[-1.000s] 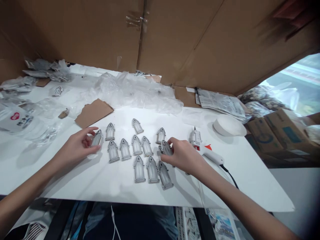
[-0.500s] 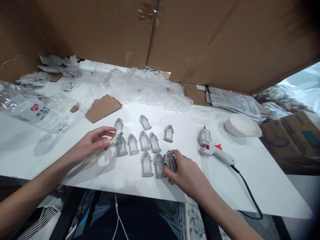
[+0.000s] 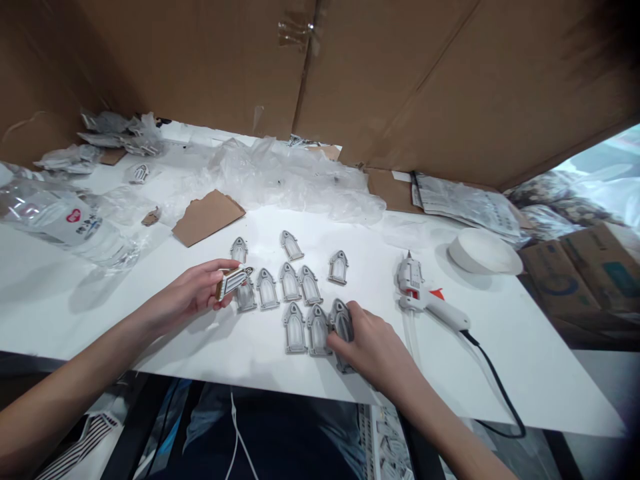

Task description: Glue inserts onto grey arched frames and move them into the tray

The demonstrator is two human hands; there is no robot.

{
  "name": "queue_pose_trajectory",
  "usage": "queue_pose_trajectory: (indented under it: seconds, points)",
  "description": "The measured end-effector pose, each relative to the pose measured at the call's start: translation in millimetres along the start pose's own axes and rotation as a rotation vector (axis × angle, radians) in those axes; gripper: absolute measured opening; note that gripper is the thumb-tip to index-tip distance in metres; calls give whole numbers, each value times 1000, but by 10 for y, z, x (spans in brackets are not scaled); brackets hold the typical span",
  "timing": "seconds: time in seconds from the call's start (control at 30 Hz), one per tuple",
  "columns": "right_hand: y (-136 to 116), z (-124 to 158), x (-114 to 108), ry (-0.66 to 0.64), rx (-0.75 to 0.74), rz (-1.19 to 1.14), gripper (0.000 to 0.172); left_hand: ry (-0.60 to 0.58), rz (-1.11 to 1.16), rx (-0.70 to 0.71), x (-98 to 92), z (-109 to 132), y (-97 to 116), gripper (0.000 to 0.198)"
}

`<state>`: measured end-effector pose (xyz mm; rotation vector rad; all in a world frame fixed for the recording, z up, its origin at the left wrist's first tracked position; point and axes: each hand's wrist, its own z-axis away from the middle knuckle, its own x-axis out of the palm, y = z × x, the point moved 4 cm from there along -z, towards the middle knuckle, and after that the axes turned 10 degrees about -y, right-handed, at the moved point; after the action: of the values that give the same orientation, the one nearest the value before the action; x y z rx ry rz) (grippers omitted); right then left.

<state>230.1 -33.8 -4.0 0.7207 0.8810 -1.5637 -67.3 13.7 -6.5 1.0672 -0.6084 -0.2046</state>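
Head view: left hand (image 3: 200,290) closed, thumb and fingers pinching tilted frame (image 3: 233,283) above bench (image 3: 530,327). Right hand (image 3: 370,337) curled, thumb and fingers gripping darker frame (image 3: 341,320) at end of near row. Other frames (image 3: 290,283) lying between hands and beyond. Glue gun (image 3: 443,310) right of right hand. Cardboard (image 3: 207,217) beyond left hand; bottle (image 3: 70,223) left of it.

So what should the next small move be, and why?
Probably the right hand should ease off its frame: it appears lined up beside another frame in the near row, while the left hand holds a separate frame tilted above the table.
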Motion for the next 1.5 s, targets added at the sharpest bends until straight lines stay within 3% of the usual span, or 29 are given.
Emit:
queue_pose_trajectory:
  seconds: [0.23,0.43,0.67,0.93,1.1,1.27,1.5]
  points:
    - [6,7,-30,31,-3,8,14,37,-19,-3,7,-27,-37,41]
    - [3,44,-29,67,12,-21,12,190,-473,105,-5,-54,35,46]
    - [-29,76,-1,54,8,-28,14,388,-909,129,63,-56,-13,57]
    - [-56,121,-44,67,53,-49,15,361,-1229,100,279,-59,-72,57]
    - [-241,175,-77,84,10,-116,16,368,-1354,67,419,-76,-97,59]
    - [-395,124,-25,94,-9,-117,21,359,-1423,44,442,-115,-122,60]
    - [-392,112,33,120,20,-86,35,317,-1568,-60,466,-173,-99,61]
